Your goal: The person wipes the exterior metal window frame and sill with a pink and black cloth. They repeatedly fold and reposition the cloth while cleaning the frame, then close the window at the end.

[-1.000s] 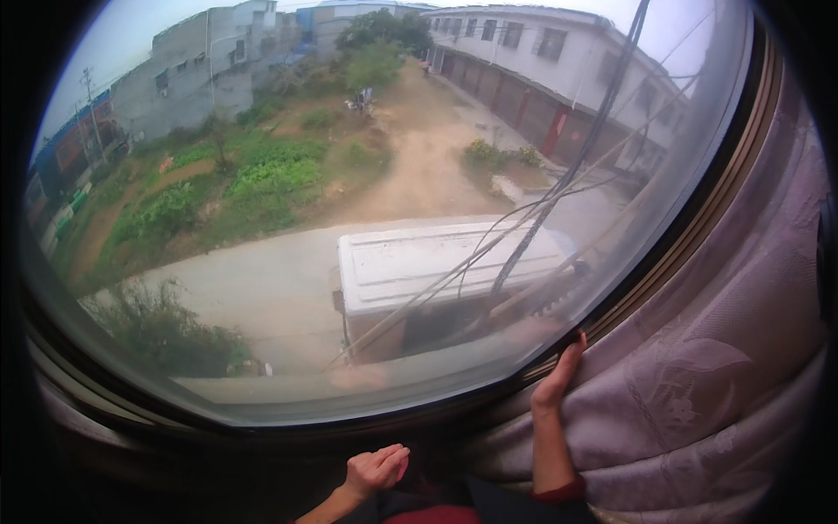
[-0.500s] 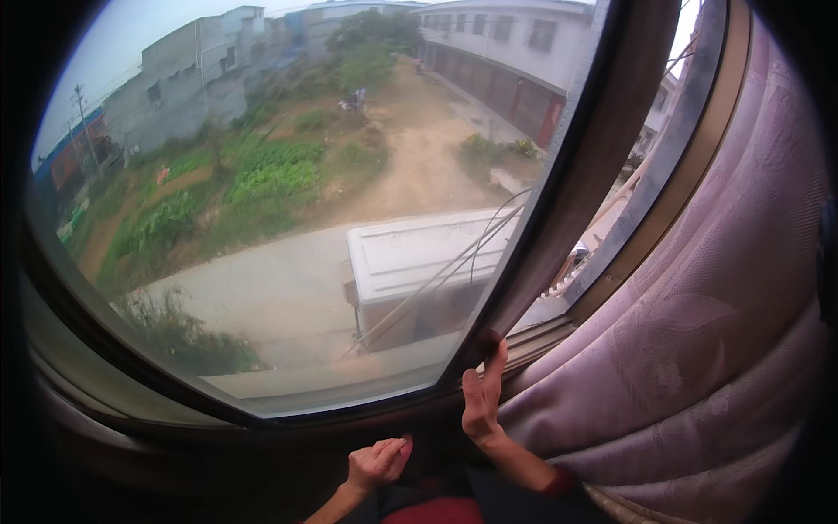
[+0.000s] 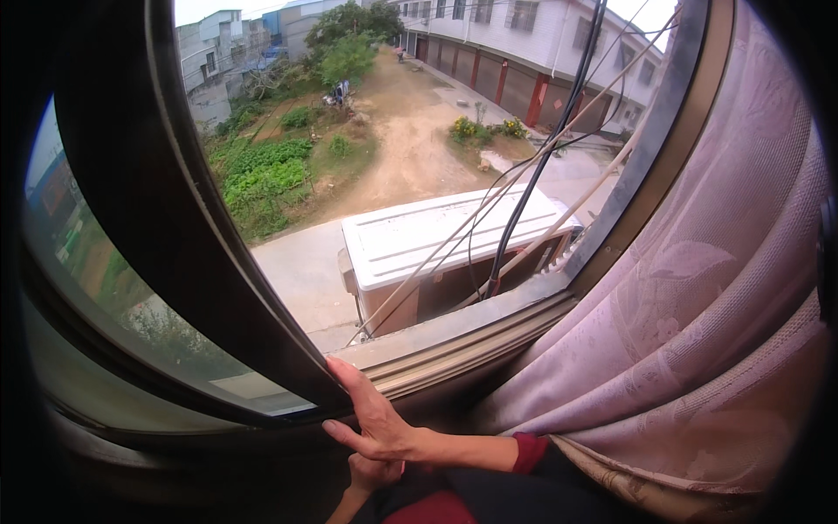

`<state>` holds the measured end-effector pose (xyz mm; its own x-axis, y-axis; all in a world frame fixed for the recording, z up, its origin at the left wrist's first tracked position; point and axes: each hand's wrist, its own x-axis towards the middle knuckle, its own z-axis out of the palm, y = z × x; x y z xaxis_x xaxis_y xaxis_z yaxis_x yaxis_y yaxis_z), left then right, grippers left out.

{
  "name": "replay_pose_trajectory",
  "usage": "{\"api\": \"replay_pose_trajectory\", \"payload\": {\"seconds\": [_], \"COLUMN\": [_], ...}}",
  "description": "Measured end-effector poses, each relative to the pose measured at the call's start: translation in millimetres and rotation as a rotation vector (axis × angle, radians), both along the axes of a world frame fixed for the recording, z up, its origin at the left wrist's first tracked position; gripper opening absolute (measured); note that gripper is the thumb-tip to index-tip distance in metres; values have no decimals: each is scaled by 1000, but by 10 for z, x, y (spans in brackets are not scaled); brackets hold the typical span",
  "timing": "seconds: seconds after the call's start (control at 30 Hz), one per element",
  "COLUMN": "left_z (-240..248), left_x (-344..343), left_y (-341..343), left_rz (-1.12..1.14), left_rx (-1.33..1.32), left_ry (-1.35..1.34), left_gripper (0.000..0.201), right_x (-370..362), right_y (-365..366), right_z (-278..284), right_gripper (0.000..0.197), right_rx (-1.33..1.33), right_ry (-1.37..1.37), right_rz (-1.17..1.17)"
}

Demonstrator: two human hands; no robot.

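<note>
A sliding window sash with a dark frame (image 3: 209,210) stands slid to the left, its glass (image 3: 131,288) on the far side of that frame. My right hand (image 3: 380,419) lies against the lower part of the frame's right edge. Its fingers are stretched upward along the edge and the thumb points left, apart from them. Just below and partly behind it is my left hand (image 3: 374,472), curled closed. What the left fingers hold, if anything, is hidden.
The window track (image 3: 463,345) runs right from the sash to the brown jamb (image 3: 672,166). A pinkish patterned curtain (image 3: 646,349) hangs at the right. Outside, a white box-shaped thing (image 3: 436,236) stands below, crossed by poles and black cables (image 3: 524,196).
The sash has slid left with my right hand on its edge, uncovering a wide opening. My right hand now partly covers my left, which stays low and closed.
</note>
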<state>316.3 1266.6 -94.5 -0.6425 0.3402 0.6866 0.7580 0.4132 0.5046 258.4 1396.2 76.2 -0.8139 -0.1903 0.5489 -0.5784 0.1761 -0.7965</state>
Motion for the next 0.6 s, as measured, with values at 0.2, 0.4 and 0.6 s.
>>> {"api": "replay_pose_trajectory", "payload": {"seconds": [0.2,0.4,0.6], "left_z": [6,732,1012], "left_x": [-119,-342,-444], "left_y": [22,128,312], "left_rz": [-52,-90,-254], "left_rx": [-40,-54,92], "left_ry": [1,-210,-597], "left_gripper": [37,17,16], "right_x": [-257,-696,-698], "right_y": [-104,730,1988], "right_z": [114,106,-107], "right_gripper": [73,26,30], "right_rx": [214,158,-52], "right_ry": [77,-95,-445], "right_rz": [283,104,-383]}}
